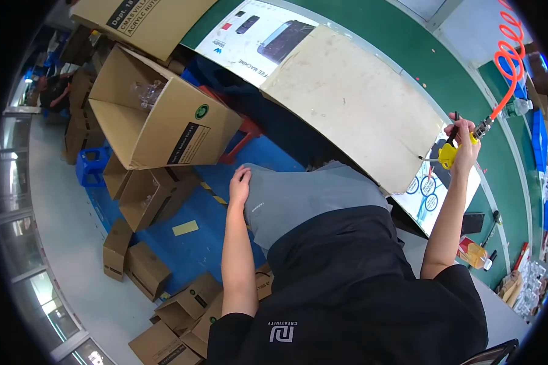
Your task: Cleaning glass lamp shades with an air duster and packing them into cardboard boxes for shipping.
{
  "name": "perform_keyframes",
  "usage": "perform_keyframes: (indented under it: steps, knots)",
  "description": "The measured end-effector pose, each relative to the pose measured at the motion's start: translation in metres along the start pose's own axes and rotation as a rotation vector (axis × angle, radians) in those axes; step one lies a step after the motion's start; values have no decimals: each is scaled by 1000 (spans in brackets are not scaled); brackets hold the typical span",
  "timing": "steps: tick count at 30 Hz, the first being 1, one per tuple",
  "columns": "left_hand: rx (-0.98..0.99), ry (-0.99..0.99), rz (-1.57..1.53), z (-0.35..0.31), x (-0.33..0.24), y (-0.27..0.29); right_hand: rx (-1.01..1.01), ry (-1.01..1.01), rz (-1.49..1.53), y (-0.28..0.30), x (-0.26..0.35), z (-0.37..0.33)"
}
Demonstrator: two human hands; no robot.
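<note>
My right hand (466, 148) grips a yellow air blow gun (447, 156), its thin metal nozzle pointing left over the worktop. An orange coiled air hose (510, 73) joins the gun through a metal coupling. Under the nozzle lies a worn beige cardboard sheet (353, 100), on top of a printed white carton sheet (429, 201). My left hand (240, 187) rests on my knee in grey trousers, holding nothing, with its fingers laid out over the cloth.
Left of my knees stands a large open carton (182, 131) with clear plastic items inside. Several smaller cartons (149, 271) and a blue stool (93, 166) are on the floor. A drink bottle (474, 253) and a dark phone-like slab (472, 223) lie on the green bench (463, 91).
</note>
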State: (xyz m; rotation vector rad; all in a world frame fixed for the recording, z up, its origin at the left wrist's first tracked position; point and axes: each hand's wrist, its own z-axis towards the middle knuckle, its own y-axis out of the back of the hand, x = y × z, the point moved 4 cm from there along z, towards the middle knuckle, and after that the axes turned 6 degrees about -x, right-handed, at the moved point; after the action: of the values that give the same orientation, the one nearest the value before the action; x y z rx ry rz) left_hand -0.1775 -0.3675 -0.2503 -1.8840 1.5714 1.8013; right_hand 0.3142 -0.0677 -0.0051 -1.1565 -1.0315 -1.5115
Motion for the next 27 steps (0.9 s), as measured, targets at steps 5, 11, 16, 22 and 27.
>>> perform_keyframes:
  steps: [5, 11, 16, 22, 27]
  knots:
    - [-29, 68, -110, -2, 0, 2, -1, -6, 8, -5, 7, -11]
    - [0, 61, -114, 1, -1, 1, 480, -495, 721, -60, 59, -103]
    - [4, 86, -100, 1, -5, 1, 566, -586, 677, -88, 60, -112]
    - [-10, 86, -112, 1, -6, 5, 639, -601, 767, -95, 83, -116]
    - [-4, 86, -103, 0, -4, 3, 488, -441, 481, -96, 64, -116]
